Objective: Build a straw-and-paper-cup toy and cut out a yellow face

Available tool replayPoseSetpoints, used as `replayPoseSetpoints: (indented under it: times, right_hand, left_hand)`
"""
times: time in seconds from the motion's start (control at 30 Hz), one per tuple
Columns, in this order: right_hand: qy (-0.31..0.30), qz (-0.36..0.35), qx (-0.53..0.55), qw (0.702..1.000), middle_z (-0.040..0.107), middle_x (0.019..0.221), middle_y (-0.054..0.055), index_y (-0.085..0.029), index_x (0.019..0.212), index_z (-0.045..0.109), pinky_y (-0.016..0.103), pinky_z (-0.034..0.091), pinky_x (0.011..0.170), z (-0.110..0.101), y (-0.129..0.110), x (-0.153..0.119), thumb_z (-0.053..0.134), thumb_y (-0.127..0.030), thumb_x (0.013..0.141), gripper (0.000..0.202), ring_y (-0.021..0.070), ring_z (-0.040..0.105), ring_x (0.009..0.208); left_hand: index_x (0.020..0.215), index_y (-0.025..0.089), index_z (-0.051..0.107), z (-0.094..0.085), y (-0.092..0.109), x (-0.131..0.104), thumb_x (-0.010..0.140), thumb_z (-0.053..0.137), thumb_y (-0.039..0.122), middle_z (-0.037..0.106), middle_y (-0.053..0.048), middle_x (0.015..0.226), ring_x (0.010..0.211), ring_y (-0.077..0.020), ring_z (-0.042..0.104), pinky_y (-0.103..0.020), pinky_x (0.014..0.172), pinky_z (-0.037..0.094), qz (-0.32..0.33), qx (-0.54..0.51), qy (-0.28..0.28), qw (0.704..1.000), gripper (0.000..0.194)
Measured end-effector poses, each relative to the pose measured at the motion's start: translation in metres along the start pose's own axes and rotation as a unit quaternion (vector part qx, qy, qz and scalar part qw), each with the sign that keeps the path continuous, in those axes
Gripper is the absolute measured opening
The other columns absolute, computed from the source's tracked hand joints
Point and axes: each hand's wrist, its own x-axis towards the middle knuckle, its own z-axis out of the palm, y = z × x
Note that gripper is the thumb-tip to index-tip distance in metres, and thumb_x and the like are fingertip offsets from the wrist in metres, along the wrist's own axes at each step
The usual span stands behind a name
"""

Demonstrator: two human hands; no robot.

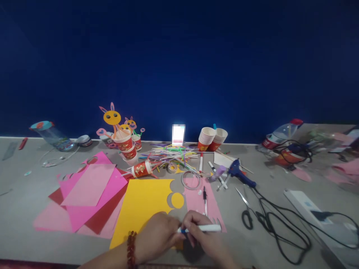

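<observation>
My right hand (199, 229) is closed round a white marker (210, 227) with a blue band near its front end. The marker lies nearly level, its front end at the fingers of my left hand (160, 233). That hand is curled, a beaded bracelet on its wrist, and what its fingers hold is hidden. Beneath it lies a yellow sheet (146, 198) with round bites cut from its right edge. A loose yellow disc (177, 200) sits beside those cuts. Just beyond my right hand, a black pen (205, 198) rests on a pink sheet (193, 200).
Pink and red papers (92, 183) overlap on the left. Decorated cups (123, 141) with paper bunnies stand behind them, near a heap of colourful sticks (171, 154). To the right lie scissors (246, 215), a blue glue gun (240, 175), its looping black cable (273, 228) and a power strip (303, 203).
</observation>
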Motion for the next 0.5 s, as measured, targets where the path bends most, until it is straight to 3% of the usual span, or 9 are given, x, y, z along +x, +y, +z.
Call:
replayPoseSetpoints:
  times: [0.2, 0.5]
  right_hand:
    - [0.015, -0.032, -0.055, 0.998, 0.05, 0.057, -0.004, -0.018, 0.074, 0.059, 0.022, 0.033, 0.05, -0.005, -0.019, 0.016, 0.058, -0.063, 0.089, 0.047, 0.0106, 0.045, 0.052]
    - [0.009, -0.005, -0.022, 1.0, 0.049, 0.049, -0.005, -0.017, 0.074, 0.065, 0.021, 0.025, 0.042, -0.004, -0.016, 0.022, 0.054, -0.073, 0.084, 0.058, 0.0096, 0.04, 0.043]
  left_hand:
    - [0.09, 0.017, 0.06, -0.003, -0.013, 0.015, 0.095, 0.057, 0.032, 0.069, -0.005, 0.089, 0.082, -0.0211, 0.061, -0.03, 0.072, 0.041, -0.018, 0.038, 0.024, 0.999, 0.016]
    - [0.084, 0.018, 0.057, -0.015, -0.023, 0.017, 0.102, 0.036, 0.043, 0.066, -0.005, 0.08, 0.074, -0.0205, 0.059, -0.032, 0.07, 0.041, 0.039, 0.039, 0.015, 0.998, 0.037]
